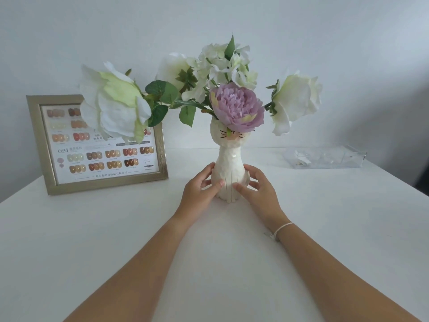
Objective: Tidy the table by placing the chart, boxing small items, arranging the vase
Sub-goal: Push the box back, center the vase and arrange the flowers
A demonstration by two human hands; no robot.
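At table centre: vase (230, 175), a white cat-shaped one, stands upright on the white table (116, 228), between the framed chart and the clear box
Left hand (202, 187): fingers curled round the left side of the vase's base, thumb on its front
Right hand (257, 185): fingers curled round the right side of the base, thumb touching the front; a white bracelet (279, 230) sits on that wrist
Tipping risk: the vase is narrow at the neck and carries a wide spray of flowers (236, 108), so it looks top-heavy; letting go before the base sits flat, or a sideways nudge, could topple it
Collision risk: the big white bloom (111, 105) overhangs the chart (102, 145); sliding the vase leftward could push the frame over
Vase contents: white blooms, one purple bloom and green leaves; whether it holds water cannot be told
Clear box (325, 156): at the far right, well apart from the vase; it holds a few small pale items, too faint to name
Chart: upright at the far left, leaning back by the wall
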